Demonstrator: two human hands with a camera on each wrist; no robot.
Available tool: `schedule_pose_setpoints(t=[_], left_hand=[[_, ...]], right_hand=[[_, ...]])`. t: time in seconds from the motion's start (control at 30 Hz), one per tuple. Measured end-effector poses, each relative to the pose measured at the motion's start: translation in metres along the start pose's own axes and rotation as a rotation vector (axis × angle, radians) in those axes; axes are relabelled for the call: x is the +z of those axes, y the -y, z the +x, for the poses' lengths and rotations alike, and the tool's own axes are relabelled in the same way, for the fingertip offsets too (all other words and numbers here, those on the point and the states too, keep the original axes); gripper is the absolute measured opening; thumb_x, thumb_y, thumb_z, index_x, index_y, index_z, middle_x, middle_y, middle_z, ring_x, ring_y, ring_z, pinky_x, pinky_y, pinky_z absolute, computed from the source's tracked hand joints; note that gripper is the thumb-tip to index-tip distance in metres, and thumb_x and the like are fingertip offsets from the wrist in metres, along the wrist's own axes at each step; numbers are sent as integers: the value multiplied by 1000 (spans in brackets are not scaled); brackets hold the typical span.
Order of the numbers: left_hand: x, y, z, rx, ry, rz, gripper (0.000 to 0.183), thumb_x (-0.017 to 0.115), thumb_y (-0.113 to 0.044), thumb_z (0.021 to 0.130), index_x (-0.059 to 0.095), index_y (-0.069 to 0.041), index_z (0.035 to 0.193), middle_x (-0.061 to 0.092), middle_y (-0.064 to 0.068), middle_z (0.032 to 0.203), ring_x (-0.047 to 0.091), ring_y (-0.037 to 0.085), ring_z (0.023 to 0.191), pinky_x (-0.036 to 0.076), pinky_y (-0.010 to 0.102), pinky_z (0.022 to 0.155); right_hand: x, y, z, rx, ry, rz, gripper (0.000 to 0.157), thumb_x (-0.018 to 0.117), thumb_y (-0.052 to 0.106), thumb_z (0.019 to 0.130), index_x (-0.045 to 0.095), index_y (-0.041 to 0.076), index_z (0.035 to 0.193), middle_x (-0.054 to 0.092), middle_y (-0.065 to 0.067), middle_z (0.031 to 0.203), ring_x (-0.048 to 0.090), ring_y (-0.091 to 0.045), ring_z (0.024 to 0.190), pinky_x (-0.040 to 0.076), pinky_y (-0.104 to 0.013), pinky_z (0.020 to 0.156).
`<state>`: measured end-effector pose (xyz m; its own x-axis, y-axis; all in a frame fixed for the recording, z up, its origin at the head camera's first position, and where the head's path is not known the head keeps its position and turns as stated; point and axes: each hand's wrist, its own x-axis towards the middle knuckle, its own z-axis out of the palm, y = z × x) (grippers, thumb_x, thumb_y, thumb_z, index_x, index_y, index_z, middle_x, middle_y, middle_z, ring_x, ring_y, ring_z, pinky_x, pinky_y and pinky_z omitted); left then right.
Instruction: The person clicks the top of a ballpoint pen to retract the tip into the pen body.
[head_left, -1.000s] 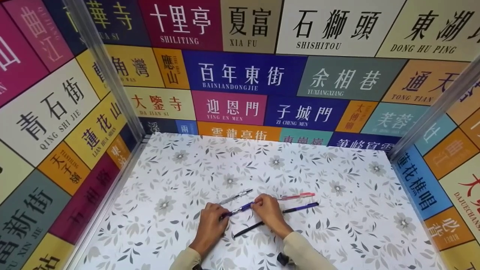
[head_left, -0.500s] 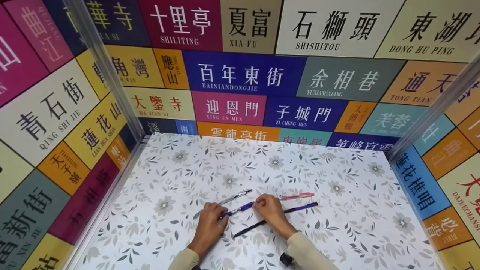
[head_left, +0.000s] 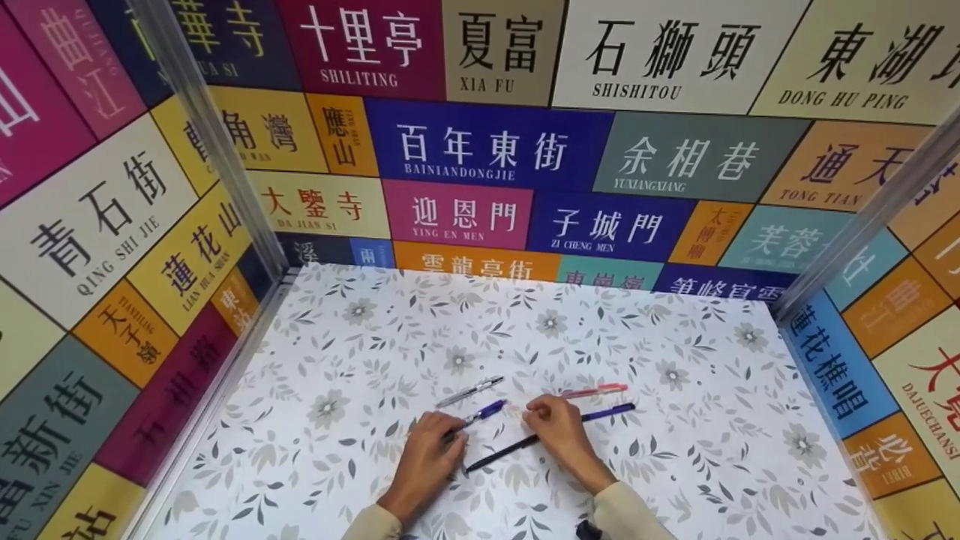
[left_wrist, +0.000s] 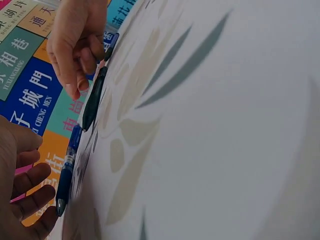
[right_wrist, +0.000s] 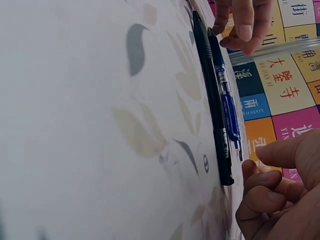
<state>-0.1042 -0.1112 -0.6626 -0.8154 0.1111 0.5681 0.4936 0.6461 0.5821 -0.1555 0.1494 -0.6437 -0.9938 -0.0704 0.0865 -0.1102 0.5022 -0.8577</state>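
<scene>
"What changed?"
"The right hand [head_left: 564,436] drew off the blue retractable pen [head_left: 487,411], fingers loosely curled, empty."
"And the pen?"
"Beyond the black pen [head_left: 499,454], apparently set down, beside the relaxed left hand [head_left: 429,456]."

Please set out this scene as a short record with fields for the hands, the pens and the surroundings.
Left hand: by the near end of the blue pen, not wrapped round it; contact unclear
Right hand: holds nothing; fingers loosely curled
Other pens: silver pen, red pen, black pen, purple-ended pen
Surface: white tabletop, printed with grey leaves and flowers
Backdrop: coloured wall panels with Chinese characters
Clothing: pale sleeves
</scene>
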Motion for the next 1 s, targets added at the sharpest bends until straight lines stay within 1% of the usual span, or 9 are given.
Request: schedule_pose_setpoints(t=[0.1, 0.17, 0.23, 0.33, 0.43, 0.63, 0.73, 0.87, 1.0], left_hand=[[0, -4, 2, 54, -44, 39, 24, 91, -3, 82, 80, -9, 102, 72, -1, 101, 65, 20, 102, 51, 46, 91], [0, -8, 3, 97, -73, 44, 26, 91, -2, 80, 80, -10, 102, 71, 0, 102, 64, 21, 103, 51, 46, 91], [1, -11, 3, 132, -88, 15, 29, 92, 0, 80, 79, -10, 104, 71, 1, 104, 64, 20, 103, 52, 43, 90], [5, -17, 0, 165, -85, -44, 30, 91, 1, 82, 78, -10, 106, 71, 1, 106, 64, 20, 103, 54, 39, 90], [9, -23, -5, 153, -57, -70, 26, 90, -1, 84, 79, -9, 106, 72, 1, 107, 64, 20, 103, 54, 38, 91], [18, -31, -14, 55, 30, -108, 22, 89, -4, 87, 80, -8, 106, 72, -3, 108, 64, 17, 104, 55, 40, 93], [22, -32, -17, 31, 53, -122, 22, 89, -5, 88, 80, -9, 108, 72, -4, 109, 64, 16, 104, 55, 41, 92], [25, -30, -18, 60, 50, -114, 23, 90, -5, 87, 80, -9, 108, 72, -4, 109, 65, 17, 104, 55, 40, 92], [27, -27, -20, 156, 22, -44, 27, 92, -7, 85, 79, -8, 108, 71, -2, 109, 65, 18, 103, 55, 39, 91]], right_hand=[[-3, -4, -6, -9, -16, -18, 8, 81, 2, 91, 78, 1, 97, 72, -2, 83, 65, -14, 76, 55, -27, 71], [-5, -6, -9, -15, -29, -19, 7, 81, 2, 91, 78, 1, 97, 73, -2, 83, 64, -12, 75, 54, -26, 69], [-8, -8, -13, -16, -40, -16, 6, 81, 2, 91, 78, 2, 97, 72, -2, 81, 63, -11, 71, 52, -25, 67], [-10, -9, -18, -21, -55, 0, 5, 81, 2, 91, 78, 2, 96, 72, -2, 79, 62, -10, 69, 51, -24, 65], [-10, -10, -23, -27, -58, 6, 4, 81, 2, 92, 78, 2, 96, 72, -2, 80, 63, -9, 71, 52, -24, 66], [-10, -11, -28, -39, -64, -16, 5, 80, 2, 93, 78, 4, 97, 74, 0, 85, 65, -10, 76, 55, -26, 72], [-9, -12, -30, -56, -83, -39, 5, 80, 2, 92, 78, 4, 97, 74, 1, 86, 66, -10, 78, 55, -26, 74], [-8, -12, -36, -97, -115, -77, 9, 82, 0, 90, 78, 4, 97, 74, 1, 87, 67, -12, 79, 56, -29, 75], [-7, -11, -40, -99, -114, -99, 10, 84, 4, 92, 78, 5, 101, 75, 0, 91, 67, -14, 81, 56, -30, 75]])
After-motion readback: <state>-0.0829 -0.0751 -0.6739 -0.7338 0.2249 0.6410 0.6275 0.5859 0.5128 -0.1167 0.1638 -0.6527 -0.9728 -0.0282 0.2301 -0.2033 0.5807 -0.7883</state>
